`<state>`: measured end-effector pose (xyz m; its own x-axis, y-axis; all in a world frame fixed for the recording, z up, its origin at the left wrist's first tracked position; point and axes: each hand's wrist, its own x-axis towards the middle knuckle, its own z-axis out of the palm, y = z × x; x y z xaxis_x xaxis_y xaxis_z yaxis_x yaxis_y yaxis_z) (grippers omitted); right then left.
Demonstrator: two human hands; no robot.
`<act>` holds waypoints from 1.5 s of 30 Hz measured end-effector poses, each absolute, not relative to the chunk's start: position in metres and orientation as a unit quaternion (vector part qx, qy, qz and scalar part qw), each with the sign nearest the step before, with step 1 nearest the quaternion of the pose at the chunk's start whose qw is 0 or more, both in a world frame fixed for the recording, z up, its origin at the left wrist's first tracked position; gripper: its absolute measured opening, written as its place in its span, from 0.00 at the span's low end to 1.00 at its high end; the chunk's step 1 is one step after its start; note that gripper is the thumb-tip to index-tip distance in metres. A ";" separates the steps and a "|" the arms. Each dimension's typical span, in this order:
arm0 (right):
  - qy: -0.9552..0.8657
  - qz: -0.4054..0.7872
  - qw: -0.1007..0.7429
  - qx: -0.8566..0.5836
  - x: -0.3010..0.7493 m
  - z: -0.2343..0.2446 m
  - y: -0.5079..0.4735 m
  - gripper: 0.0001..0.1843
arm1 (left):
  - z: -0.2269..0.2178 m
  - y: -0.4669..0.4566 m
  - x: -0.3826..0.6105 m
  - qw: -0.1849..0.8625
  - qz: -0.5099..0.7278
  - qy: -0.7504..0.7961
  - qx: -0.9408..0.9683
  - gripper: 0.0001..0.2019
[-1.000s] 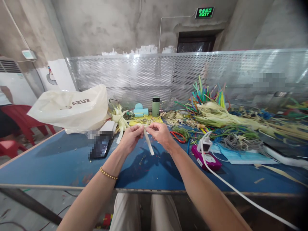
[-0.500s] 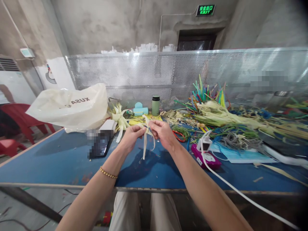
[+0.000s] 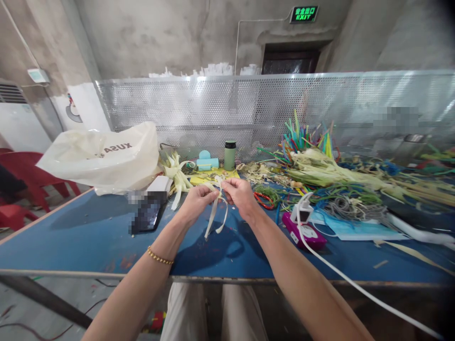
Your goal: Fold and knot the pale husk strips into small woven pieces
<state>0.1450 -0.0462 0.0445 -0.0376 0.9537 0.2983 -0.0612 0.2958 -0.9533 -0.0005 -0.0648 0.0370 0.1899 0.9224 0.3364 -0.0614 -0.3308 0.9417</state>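
Pale corn-husk strips hang between my two hands, above the blue table. My left hand pinches them from the left, thumb against the fingers. From the right, my right hand grips the same strips with closed fingertips, close to the left one. Two loose ends dangle below the fingers, one of them curled. How the strips cross at the fingertips is too small to make out. Behind my left hand lies a bundle of pale husks, beyond a dark phone.
A white plastic bag stands at left. A green bottle and a blue container are at the back. At right lie a husk heap, grey cord and a purple power strip with a white cable.
The husk strips have shifted between my fingertips. Their upper end sits lower, and the dangling ends have swung apart, with a longer loop on the right. Both hands stay close together.
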 end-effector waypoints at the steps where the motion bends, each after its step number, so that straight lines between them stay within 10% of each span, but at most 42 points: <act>1: -0.571 0.439 0.570 -0.395 0.145 0.044 -0.046 0.16 | 0.037 -0.065 0.000 0.460 0.533 0.349 0.619 0.14; 17: -0.750 0.050 0.460 -0.473 0.158 0.045 -0.038 0.18 | 0.032 -0.061 0.000 0.446 0.517 0.360 0.635 0.11; 29: -0.702 0.300 0.509 -0.398 0.155 0.045 -0.042 0.12 | 0.028 -0.060 -0.005 0.519 0.460 0.347 0.632 0.10; 45: -0.691 0.304 0.530 -0.387 0.152 0.044 -0.042 0.12 | 0.026 -0.061 -0.002 0.625 0.480 0.327 0.522 0.13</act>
<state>0.1519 -0.0417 0.0443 -0.1391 0.8566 0.4968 0.2134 0.5158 -0.8297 -0.0017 -0.0606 0.0265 0.3253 0.9412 0.0917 -0.2574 -0.0051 0.9663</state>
